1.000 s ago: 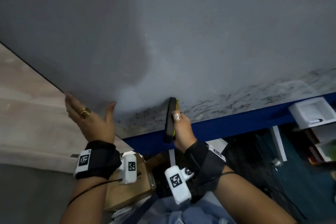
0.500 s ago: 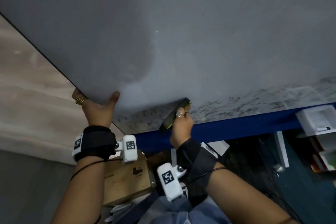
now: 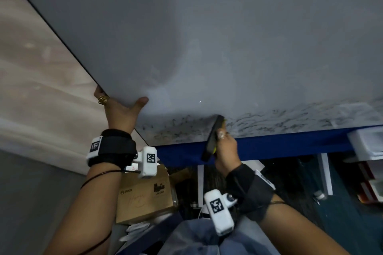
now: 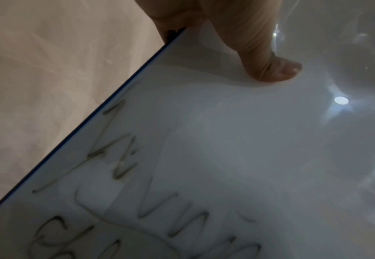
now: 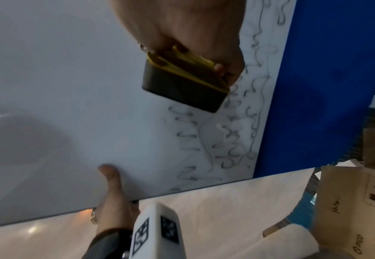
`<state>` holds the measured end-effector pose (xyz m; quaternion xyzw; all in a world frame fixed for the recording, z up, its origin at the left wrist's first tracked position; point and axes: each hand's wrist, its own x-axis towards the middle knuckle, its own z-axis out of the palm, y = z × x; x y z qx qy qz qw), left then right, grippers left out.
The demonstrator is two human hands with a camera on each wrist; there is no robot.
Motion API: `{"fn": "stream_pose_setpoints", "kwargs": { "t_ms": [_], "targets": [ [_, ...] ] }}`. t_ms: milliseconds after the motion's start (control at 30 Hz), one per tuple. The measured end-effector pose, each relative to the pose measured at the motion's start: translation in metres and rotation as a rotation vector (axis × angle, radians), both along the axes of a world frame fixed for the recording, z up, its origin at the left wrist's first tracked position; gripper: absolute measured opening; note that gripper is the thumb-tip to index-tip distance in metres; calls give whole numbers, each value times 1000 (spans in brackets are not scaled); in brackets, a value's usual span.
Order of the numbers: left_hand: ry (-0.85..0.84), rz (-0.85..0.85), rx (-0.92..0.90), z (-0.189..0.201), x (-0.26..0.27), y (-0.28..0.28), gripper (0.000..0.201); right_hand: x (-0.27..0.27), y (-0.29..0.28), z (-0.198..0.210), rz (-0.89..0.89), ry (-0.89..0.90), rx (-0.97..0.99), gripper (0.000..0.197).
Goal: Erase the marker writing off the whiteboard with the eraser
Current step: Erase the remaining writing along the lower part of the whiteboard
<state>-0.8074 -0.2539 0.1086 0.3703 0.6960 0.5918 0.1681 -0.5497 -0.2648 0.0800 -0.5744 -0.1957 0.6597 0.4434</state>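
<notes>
The whiteboard [image 3: 228, 37] fills the upper head view, with dark marker writing [image 3: 279, 122] along its bottom strip above a blue frame [image 3: 279, 145]. My right hand [image 3: 224, 147] grips a black and yellow eraser [image 3: 213, 138], its pad against the board's lower edge. In the right wrist view the eraser [image 5: 182, 84] sits just above scribbles [image 5: 204, 143]. My left hand [image 3: 118, 107] grips the board's left edge, thumb [image 4: 270, 66] pressed on the front and fingers behind. Letters [image 4: 126, 201] remain below the thumb.
A pale wall [image 3: 37, 89] lies left of the board. A cardboard box [image 3: 145, 198] sits below my left wrist. A white tray [image 3: 366, 145] hangs at the right end of the blue frame. Dark floor and clutter lie beneath.
My left hand slid down to clasp the board's left edge. The eraser tilted to a slant and has come back nearly upright at the same spot on the lower strip.
</notes>
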Motion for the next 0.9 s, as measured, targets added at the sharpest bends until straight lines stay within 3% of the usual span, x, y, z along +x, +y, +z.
{"fn": "stream_pose_setpoints", "kwargs": {
  "t_ms": [133, 233, 333, 400, 467, 533, 600, 667, 767, 833, 900],
  "targets": [
    [26, -24, 13, -5, 0, 1, 105, -23, 6, 12, -119, 153, -53, 19],
    [17, -44, 3, -4, -3, 2, 108, -69, -1, 22, -92, 222, -157, 17],
    [28, -96, -37, -2, -8, 1, 90, -91, -6, 20, -56, 272, -191, 16],
    [73, -187, -103, 1, -16, -2, 78, -86, -11, 12, 121, 233, -179, 19],
    [125, -240, -152, 5, -25, -5, 74, -73, -20, 10, 415, 154, -94, 19],
    [146, -235, -144, 11, -32, -8, 73, -61, -24, 5, 722, -147, 275, 23],
    [161, -222, -106, 17, -34, -11, 66, -50, -18, -4, 983, -731, 951, 45],
    [168, -233, -123, 19, -32, -10, 61, -45, -5, -13, 1058, -1204, 1509, 58],
    [159, -229, -178, 21, -30, -11, 59, -64, 9, -9, 1025, -1424, 1954, 36],
    [155, -211, -191, 24, -27, -11, 59, -85, 16, 2, 1075, -1501, 2105, 18],
    [140, -196, -208, 28, -24, -11, 58, -112, 23, 12, 1137, -1619, 2170, 21]
  ]
}}
